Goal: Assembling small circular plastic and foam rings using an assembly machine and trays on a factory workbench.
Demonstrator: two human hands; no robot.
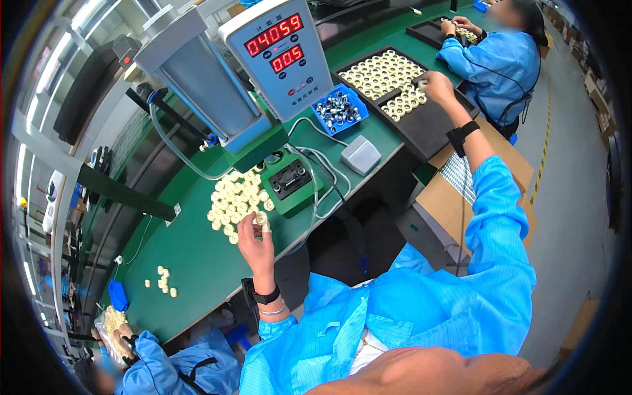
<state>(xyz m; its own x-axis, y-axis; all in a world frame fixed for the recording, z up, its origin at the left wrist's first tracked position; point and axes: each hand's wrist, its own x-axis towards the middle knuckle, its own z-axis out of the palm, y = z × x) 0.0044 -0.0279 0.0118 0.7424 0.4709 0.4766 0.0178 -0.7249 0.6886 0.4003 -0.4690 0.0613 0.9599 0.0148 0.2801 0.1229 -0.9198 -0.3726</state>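
I see my left hand pinching one cream ring at the loose pile on the green tabletop, while my right hand reaches out, fingers closed on a ring over the black tray, where rings sit in tidy rows.

Left hand pinching cream ring, right hand at black tray — green bench.
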